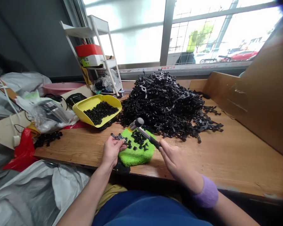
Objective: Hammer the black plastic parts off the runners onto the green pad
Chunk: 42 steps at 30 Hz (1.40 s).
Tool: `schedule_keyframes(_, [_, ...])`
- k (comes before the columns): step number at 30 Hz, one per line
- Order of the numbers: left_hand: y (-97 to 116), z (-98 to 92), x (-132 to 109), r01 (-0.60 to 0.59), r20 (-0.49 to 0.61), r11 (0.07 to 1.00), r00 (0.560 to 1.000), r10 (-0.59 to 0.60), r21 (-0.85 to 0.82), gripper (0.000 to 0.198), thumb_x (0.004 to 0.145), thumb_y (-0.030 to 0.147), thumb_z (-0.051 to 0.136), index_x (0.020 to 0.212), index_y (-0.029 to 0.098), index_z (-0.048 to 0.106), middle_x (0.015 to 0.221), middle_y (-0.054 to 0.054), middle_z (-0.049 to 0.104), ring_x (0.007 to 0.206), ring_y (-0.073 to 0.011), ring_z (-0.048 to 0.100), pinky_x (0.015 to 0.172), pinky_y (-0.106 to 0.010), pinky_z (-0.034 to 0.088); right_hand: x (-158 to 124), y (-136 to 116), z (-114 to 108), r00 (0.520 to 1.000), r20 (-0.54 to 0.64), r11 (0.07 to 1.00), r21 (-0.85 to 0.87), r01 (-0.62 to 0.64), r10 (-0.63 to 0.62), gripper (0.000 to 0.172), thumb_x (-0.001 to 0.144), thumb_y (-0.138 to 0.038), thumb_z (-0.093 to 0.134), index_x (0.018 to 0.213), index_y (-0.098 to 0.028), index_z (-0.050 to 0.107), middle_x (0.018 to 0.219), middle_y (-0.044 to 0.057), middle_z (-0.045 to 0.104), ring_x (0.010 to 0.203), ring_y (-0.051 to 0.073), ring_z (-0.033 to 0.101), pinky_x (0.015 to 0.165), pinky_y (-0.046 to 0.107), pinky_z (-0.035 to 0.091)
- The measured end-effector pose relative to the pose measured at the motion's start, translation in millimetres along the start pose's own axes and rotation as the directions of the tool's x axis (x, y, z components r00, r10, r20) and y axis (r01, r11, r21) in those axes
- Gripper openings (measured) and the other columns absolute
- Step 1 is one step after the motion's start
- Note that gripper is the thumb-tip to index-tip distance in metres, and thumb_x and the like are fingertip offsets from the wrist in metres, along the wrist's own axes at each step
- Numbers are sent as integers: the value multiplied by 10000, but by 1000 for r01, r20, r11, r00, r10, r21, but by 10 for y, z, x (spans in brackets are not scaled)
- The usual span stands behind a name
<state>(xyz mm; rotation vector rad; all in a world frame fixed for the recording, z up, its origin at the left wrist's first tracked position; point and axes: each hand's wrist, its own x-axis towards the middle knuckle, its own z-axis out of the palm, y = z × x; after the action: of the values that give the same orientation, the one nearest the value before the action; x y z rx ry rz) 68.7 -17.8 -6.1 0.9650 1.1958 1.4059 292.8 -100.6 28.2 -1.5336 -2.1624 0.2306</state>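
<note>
My right hand (175, 155) is closed round the dark handle of a hammer (144, 133), its rounded head raised over a bright green cloth pad (136, 158). At the pad's left edge, my left hand (111, 150) pinches a black plastic part (119, 137) with a branching, bar-like shape; the fingers hide some of it. Small black pieces (139, 138) lie loose on the pad, below and around the hammer head. The hammer head and the part in my left hand are apart.
Behind the pad rises a large heap of black plastic parts (165, 103). A yellow scoop-shaped tray (84, 117) of small black pieces stands to the left. Further back are a white shelf rack (100, 34) and a window. A brown board (256, 103) borders the right side.
</note>
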Motion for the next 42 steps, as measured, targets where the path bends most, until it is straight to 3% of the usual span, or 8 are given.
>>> schedule_keyframes(4, [1, -18, 16, 24, 18, 1000, 1000, -24, 4, 317, 599, 152, 733, 798, 133, 487, 666, -15, 643, 568, -110, 623, 538, -208, 531, -25, 0, 60, 994, 104, 995, -102, -11, 21, 191, 920, -212, 354, 737, -195, 405, 579, 3, 476, 481, 153, 422, 472, 268, 188])
schedule_keyframes(8, [45, -93, 32, 72, 56, 997, 996, -70, -28, 300, 618, 168, 729, 847, 122, 540, 738, -19, 636, 547, -67, 587, 445, -120, 447, -67, 46, 44, 1000, 18, 988, 152, -8, 5, 226, 960, -256, 307, 761, -197, 398, 639, -4, 499, 555, 151, 466, 517, 249, 257])
schedule_keyframes(11, [99, -169, 40, 146, 159, 989, 977, -140, -26, 287, 640, 178, 719, 885, 107, 588, 746, -8, 605, 489, -22, 511, 364, -86, 337, -90, 110, -6, 999, -32, 948, 317, -28, 40, 277, 975, -297, 277, 745, -196, 393, 643, -14, 486, 568, 145, 465, 540, 245, 286])
schedule_keyframes(24, [218, -184, 39, 149, 370, 978, 909, -193, 145, 259, 642, 221, 710, 871, 105, 676, 729, -24, 622, 447, -12, 372, 374, -131, 242, -66, 164, 41, 998, 17, 929, 365, -61, 59, 231, 942, -236, 355, 739, -185, 455, 676, -8, 531, 600, 148, 488, 554, 243, 309])
schedule_keyframes(28, [259, -172, 23, 141, 381, 976, 904, -195, 167, 248, 648, 208, 696, 875, 109, 684, 762, -40, 637, 442, -15, 364, 386, -139, 239, -37, 158, 18, 999, 15, 933, 356, -43, 40, 210, 936, -208, 349, 779, -186, 487, 724, 4, 566, 637, 158, 509, 556, 241, 309])
schedule_keyframes(36, [231, -188, 29, 153, 381, 968, 898, -221, 200, 244, 658, 208, 693, 879, 104, 681, 636, -8, 595, 417, -9, 344, 386, -135, 234, 31, 160, 62, 995, 75, 952, 293, -86, 67, 196, 927, -193, 354, 782, -181, 485, 721, 10, 574, 631, 155, 518, 571, 242, 325])
schedule_keyframes(42, [193, -214, 82, 164, 309, 957, 922, -235, 239, 311, 627, 226, 731, 909, 120, 658, 539, 37, 531, 388, -9, 340, 372, -128, 251, 78, 97, 34, 999, 32, 972, 231, -45, 39, 250, 956, -239, 315, 780, -176, 480, 696, 21, 555, 634, 164, 516, 590, 246, 334])
